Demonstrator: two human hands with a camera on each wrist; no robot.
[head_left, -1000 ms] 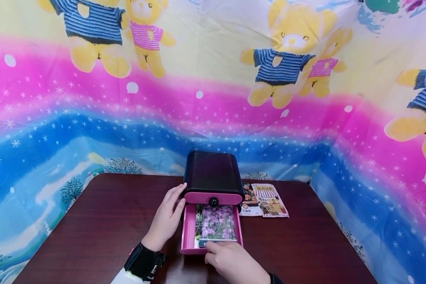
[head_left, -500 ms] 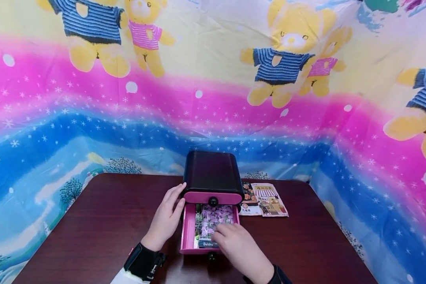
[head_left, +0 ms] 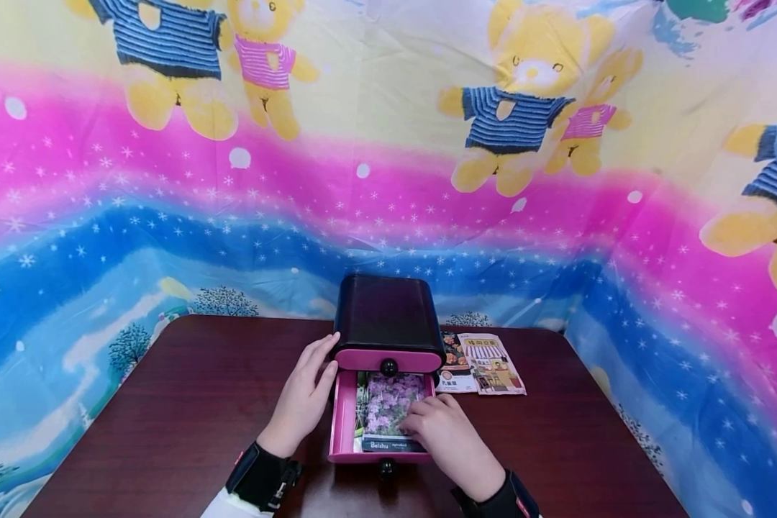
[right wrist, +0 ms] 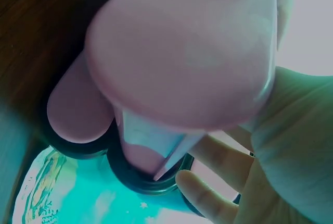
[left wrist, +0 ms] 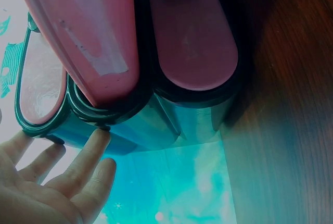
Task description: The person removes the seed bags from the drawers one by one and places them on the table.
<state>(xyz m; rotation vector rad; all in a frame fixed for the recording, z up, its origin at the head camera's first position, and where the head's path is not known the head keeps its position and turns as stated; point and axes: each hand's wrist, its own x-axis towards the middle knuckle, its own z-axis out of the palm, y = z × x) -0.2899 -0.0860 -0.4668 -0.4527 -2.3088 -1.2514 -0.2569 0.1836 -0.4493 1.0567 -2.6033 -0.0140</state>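
Note:
A small black cabinet (head_left: 387, 313) with pink drawers stands on the table, its middle drawer (head_left: 344, 417) pulled out. Inside that drawer lies a seed packet (head_left: 388, 406) printed with purple flowers, "Beishu" along its lower edge. Another green-and-white packet (head_left: 360, 406) shows beneath its left side. My left hand (head_left: 303, 403) rests against the cabinet's left side, and its straight fingertips (left wrist: 99, 136) touch the casing in the left wrist view. Over the drawer's right wall is my right hand (head_left: 450, 439), fingers bent loosely above the purple packet. Whether they touch it is hidden.
Two more packets lie right of the cabinet: one with orange flowers (head_left: 453, 352), partly under one with a shop drawing (head_left: 495, 370). A black knob (head_left: 386, 469) sticks out from the drawer front. Patterned cloth (head_left: 388, 165) hangs around the dark wooden table (head_left: 220, 388).
My right hand has moved from the drawer's front edge up and right to its right wall, uncovering the packet's lower label and the knob. The left hand stays put.

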